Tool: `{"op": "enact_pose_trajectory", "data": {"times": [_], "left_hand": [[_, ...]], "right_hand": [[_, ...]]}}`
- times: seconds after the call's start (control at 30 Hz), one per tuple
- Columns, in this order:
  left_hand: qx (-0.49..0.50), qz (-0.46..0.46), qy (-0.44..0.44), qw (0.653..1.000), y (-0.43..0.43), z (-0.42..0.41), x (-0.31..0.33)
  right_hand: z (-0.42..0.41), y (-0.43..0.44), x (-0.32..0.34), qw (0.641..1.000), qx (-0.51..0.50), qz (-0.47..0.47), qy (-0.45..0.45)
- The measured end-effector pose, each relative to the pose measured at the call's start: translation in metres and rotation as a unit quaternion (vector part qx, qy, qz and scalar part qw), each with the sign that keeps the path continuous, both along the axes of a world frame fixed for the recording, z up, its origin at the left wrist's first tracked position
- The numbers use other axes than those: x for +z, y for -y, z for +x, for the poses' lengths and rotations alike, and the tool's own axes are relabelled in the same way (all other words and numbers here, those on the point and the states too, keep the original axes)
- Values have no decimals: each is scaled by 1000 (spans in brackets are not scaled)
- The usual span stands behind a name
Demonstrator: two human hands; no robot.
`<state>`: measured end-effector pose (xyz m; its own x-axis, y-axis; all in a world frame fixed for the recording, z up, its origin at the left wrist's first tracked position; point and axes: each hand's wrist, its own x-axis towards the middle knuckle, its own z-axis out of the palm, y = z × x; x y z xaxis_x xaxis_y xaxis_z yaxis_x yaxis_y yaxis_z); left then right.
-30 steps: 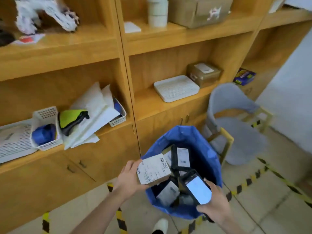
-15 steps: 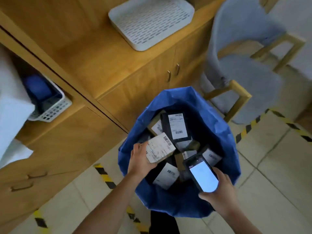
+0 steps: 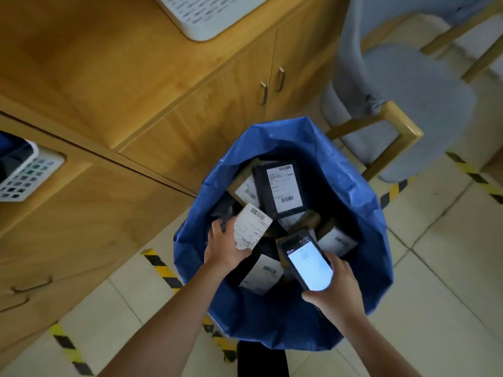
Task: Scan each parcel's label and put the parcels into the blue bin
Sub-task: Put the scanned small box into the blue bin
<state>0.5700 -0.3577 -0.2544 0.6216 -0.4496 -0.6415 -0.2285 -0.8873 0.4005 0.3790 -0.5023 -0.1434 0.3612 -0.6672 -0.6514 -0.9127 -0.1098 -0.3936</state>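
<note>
The blue bin (image 3: 362, 240) stands on the floor below me, lined with a blue bag and holding several labelled parcels. A black parcel (image 3: 280, 189) with a white label lies on top at the back. My left hand (image 3: 226, 246) holds a small parcel (image 3: 251, 229) with a white barcode label inside the bin's mouth, at its left side. My right hand (image 3: 336, 289) grips a handheld scanner (image 3: 306, 261) with a lit screen over the bin's near right part.
A wooden cabinet (image 3: 152, 126) with doors and shelves runs along the left and back. A white perforated tray (image 3: 206, 12) lies on its shelf, a white basket (image 3: 24, 172) at far left. A grey chair (image 3: 402, 104) stands right of the bin. Yellow-black tape (image 3: 163, 268) marks the floor.
My view tipped further down over the bin. My left hand lowered the small parcel deeper into the bin's mouth; the scanner stayed over the near right side.
</note>
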Motion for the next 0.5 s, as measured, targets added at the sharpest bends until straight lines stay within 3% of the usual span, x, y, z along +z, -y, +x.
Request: {"op": "enact_pose_trajectory", "data": {"times": [0.27, 0.5], "left_hand": [[13, -27, 45, 999, -26, 16, 80], [146, -80, 78, 983, -81, -20, 161]], "right_hand": [[15, 2, 62, 997, 66, -3, 47], [20, -14, 122, 974, 190, -25, 121]]}}
